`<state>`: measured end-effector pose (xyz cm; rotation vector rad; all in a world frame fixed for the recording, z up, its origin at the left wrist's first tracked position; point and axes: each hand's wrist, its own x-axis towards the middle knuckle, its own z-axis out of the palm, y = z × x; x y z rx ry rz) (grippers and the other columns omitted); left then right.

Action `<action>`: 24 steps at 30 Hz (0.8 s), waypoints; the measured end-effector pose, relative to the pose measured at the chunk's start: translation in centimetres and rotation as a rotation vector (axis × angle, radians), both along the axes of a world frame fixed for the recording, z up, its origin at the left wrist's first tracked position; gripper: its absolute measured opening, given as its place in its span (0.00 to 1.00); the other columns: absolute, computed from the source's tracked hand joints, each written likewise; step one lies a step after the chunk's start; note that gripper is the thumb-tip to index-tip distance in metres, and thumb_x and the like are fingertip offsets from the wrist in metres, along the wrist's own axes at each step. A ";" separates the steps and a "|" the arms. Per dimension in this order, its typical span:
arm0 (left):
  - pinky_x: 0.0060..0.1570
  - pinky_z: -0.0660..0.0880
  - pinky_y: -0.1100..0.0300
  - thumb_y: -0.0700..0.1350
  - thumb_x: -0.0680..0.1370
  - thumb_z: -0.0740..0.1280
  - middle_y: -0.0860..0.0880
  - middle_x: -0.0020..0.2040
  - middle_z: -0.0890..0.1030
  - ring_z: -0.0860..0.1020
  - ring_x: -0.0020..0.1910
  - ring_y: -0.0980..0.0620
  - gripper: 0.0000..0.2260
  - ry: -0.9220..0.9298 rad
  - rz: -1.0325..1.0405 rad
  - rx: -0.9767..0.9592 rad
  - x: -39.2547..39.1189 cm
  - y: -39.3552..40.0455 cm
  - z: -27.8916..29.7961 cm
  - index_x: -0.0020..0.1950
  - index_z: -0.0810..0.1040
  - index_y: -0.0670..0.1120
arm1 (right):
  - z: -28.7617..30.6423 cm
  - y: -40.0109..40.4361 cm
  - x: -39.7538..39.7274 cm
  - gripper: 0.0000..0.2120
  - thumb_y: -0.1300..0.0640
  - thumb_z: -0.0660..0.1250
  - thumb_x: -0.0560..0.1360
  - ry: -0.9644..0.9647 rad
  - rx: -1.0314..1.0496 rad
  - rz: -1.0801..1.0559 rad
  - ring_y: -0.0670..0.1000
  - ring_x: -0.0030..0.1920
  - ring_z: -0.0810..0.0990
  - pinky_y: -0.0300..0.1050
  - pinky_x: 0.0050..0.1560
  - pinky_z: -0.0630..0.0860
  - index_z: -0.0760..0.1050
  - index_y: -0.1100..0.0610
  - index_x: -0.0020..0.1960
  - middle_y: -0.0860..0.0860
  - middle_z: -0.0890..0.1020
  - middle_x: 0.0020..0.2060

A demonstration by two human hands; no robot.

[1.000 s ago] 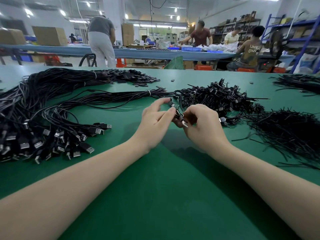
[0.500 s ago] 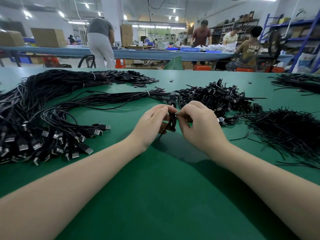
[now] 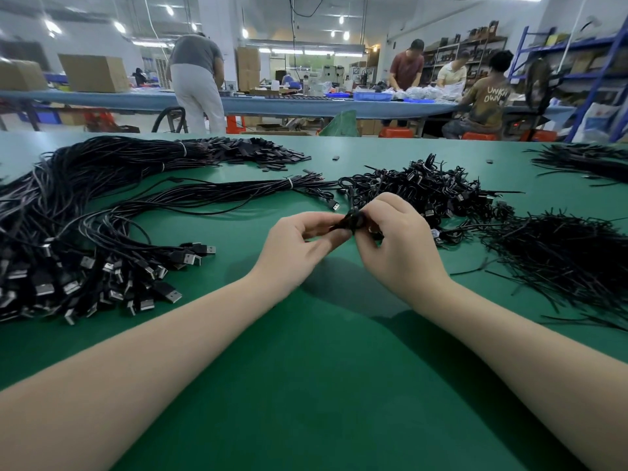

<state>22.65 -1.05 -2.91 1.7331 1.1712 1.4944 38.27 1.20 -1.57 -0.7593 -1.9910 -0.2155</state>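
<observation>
Above the middle of the green table [image 3: 306, 385], I pinch a small coiled black cable bundle [image 3: 351, 222] between the curled fingers of my left hand [image 3: 295, 248] and right hand [image 3: 399, 246].

I record two limbs in view. The left forearm [image 3: 153, 351] and the right forearm [image 3: 526, 334] are bare up to the wrists. The left hand [image 3: 299, 246] and the right hand [image 3: 401, 246] are bare as well. The fingers [image 3: 390, 205] are smooth, and one visible nail [image 3: 372, 229] is short and plain.
</observation>
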 end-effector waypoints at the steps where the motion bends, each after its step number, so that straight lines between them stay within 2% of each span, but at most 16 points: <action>1: 0.42 0.74 0.70 0.38 0.75 0.70 0.56 0.39 0.84 0.80 0.39 0.62 0.08 -0.054 -0.030 -0.024 0.1 0.0 0.0 0.47 0.82 0.51 | -0.1 0.0 -0.1 0.03 0.69 0.67 0.71 0.023 -0.011 -0.005 0.58 0.35 0.73 0.51 0.34 0.71 0.74 0.65 0.38 0.57 0.75 0.35; 4: 0.31 0.72 0.68 0.43 0.78 0.67 0.52 0.34 0.84 0.81 0.32 0.56 0.02 -0.170 -0.034 -0.114 0.1 0.0 0.2 0.49 0.79 0.49 | -0.6 0.0 -0.4 0.03 0.67 0.68 0.72 0.133 -0.089 -0.009 0.54 0.37 0.75 0.47 0.38 0.72 0.77 0.64 0.40 0.54 0.77 0.36; 5: 0.29 0.72 0.66 0.45 0.78 0.67 0.49 0.34 0.84 0.81 0.30 0.54 0.04 -0.220 -0.050 -0.155 0.0 0.1 0.3 0.53 0.76 0.50 | -0.7 0.0 -0.5 0.03 0.67 0.68 0.72 0.135 -0.105 -0.010 0.53 0.38 0.75 0.47 0.39 0.72 0.77 0.64 0.40 0.53 0.77 0.37; 7: 0.25 0.72 0.65 0.44 0.78 0.67 0.46 0.33 0.83 0.79 0.26 0.52 0.10 -0.343 -0.101 -0.247 -0.2 0.1 0.4 0.57 0.70 0.51 | -0.9 0.0 -0.6 0.03 0.68 0.68 0.72 0.078 -0.083 -0.003 0.54 0.37 0.75 0.48 0.38 0.73 0.77 0.64 0.40 0.54 0.77 0.36; 9: 0.23 0.70 0.67 0.42 0.78 0.67 0.48 0.30 0.81 0.77 0.24 0.54 0.09 -0.408 -0.133 -0.301 -0.4 0.1 0.7 0.56 0.73 0.53 | -0.8 -0.2 -0.7 0.04 0.69 0.67 0.72 -0.003 -0.012 0.002 0.58 0.35 0.75 0.49 0.36 0.72 0.76 0.65 0.38 0.57 0.76 0.34; 12: 0.24 0.70 0.69 0.41 0.80 0.61 0.50 0.30 0.81 0.79 0.26 0.54 0.10 -0.387 -0.175 -0.353 -0.5 0.0 1.0 0.50 0.80 0.53 | -0.6 -0.3 -0.7 0.04 0.69 0.68 0.71 -0.107 0.076 -0.037 0.59 0.34 0.74 0.49 0.35 0.71 0.76 0.65 0.38 0.58 0.76 0.33; 15: 0.27 0.70 0.70 0.38 0.78 0.53 0.47 0.38 0.85 0.83 0.35 0.52 0.18 -0.350 -0.215 -0.395 -0.7 0.1 1.0 0.56 0.80 0.52 | -0.6 0.0 -0.4 0.04 0.69 0.68 0.71 -0.086 0.048 -0.052 0.60 0.34 0.75 0.50 0.34 0.71 0.76 0.65 0.38 0.58 0.76 0.34; 18: 0.30 0.72 0.70 0.36 0.78 0.58 0.48 0.42 0.85 0.83 0.39 0.55 0.17 -0.322 -0.226 -0.387 -0.7 0.1 0.8 0.57 0.80 0.53 | -0.7 0.3 0.0 0.02 0.69 0.67 0.71 -0.063 -0.001 -0.027 0.61 0.34 0.75 0.52 0.34 0.72 0.77 0.66 0.40 0.59 0.77 0.35; 21: 0.33 0.72 0.70 0.38 0.77 0.67 0.56 0.41 0.84 0.80 0.37 0.60 0.13 -0.249 -0.212 -0.303 -0.8 0.4 0.1 0.56 0.80 0.55 | -0.9 0.5 0.2 0.01 0.68 0.67 0.72 -0.033 -0.054 -0.013 0.61 0.36 0.76 0.56 0.36 0.74 0.77 0.66 0.43 0.58 0.78 0.37; 24: 0.36 0.72 0.71 0.39 0.76 0.70 0.57 0.36 0.80 0.75 0.33 0.60 0.11 -0.202 -0.135 -0.186 -0.7 0.8 -0.4 0.54 0.82 0.53 | -0.9 0.4 0.1 0.01 0.69 0.67 0.71 -0.020 -0.049 -0.015 0.60 0.35 0.76 0.52 0.35 0.73 0.77 0.65 0.41 0.58 0.77 0.36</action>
